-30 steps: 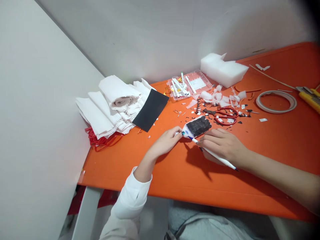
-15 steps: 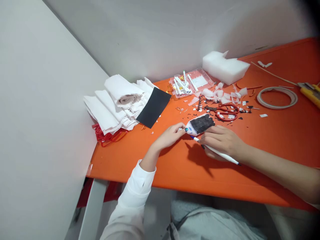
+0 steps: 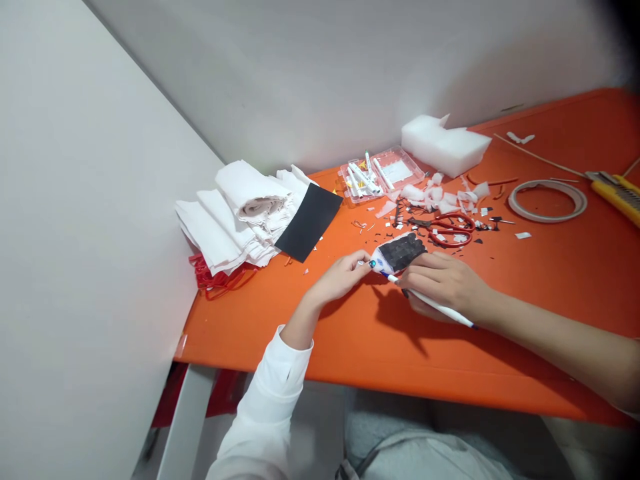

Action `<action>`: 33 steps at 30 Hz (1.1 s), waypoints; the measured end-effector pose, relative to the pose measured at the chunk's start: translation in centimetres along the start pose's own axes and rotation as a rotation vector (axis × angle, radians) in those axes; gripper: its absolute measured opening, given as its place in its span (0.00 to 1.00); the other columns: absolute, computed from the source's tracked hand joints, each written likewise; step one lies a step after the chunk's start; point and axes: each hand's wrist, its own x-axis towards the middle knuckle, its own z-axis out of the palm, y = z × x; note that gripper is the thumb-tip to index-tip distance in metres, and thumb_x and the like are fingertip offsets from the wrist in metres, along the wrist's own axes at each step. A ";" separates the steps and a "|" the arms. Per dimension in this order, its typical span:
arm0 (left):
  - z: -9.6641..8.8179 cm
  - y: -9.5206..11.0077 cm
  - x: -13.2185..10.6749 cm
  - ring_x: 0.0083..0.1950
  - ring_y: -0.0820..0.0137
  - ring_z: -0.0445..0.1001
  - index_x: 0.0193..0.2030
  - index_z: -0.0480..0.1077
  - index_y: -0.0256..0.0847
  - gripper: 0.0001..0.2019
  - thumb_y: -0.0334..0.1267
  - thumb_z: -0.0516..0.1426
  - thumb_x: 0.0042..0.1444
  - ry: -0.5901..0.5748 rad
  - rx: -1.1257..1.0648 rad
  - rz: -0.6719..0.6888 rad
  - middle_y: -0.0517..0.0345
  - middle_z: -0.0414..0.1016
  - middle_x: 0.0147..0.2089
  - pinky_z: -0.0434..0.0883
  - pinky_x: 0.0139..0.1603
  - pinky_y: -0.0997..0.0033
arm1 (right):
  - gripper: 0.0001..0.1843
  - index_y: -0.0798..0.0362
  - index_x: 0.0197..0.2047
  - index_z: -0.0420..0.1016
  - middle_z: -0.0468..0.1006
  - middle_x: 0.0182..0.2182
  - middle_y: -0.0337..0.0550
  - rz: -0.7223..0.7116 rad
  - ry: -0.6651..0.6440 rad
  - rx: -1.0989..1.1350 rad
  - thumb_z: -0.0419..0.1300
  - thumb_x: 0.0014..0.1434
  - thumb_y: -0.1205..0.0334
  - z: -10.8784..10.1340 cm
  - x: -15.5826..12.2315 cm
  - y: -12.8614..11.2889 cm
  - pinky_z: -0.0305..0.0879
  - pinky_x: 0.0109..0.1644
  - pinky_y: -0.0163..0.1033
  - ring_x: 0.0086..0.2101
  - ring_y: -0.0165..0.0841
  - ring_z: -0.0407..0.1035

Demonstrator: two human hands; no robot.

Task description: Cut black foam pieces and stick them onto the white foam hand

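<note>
Between my hands is a small white piece [image 3: 401, 252] that looks like foam, mostly covered in black patches, with blue marks on its left end. My left hand [image 3: 344, 275] pinches that left end between thumb and fingers. In my right hand [image 3: 443, 283] is a white marker [image 3: 440, 306] with a blue tip, held like a pen. The tip touches or nearly touches the lower left edge of the piece. My right fingers hide part of its right side.
Red-handled scissors [image 3: 450, 228] lie behind among foam and paper scraps. Farther back are an open marker box [image 3: 357, 193] and a white foam block [image 3: 445, 147]. A tape roll [image 3: 515, 200] and yellow cutter [image 3: 615, 197] lie right; black card [image 3: 309, 223] and white paper [image 3: 250, 187] left.
The camera view has shifted slightly, so the table contents sit a little lower. The marker tip has moved slightly closer to the blue-marked end. Both hands keep their holds.
</note>
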 end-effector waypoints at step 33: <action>-0.4 0.2 0.0 0.30 0.74 0.57 0.36 0.65 0.39 0.12 0.44 0.47 0.61 0.020 0.125 0.048 0.62 0.60 0.30 0.58 0.30 0.75 | 0.06 0.51 0.36 0.70 0.77 0.30 0.43 0.010 0.000 0.012 0.54 0.61 0.71 -0.1 0.0 0.0 0.60 0.36 0.39 0.32 0.34 0.67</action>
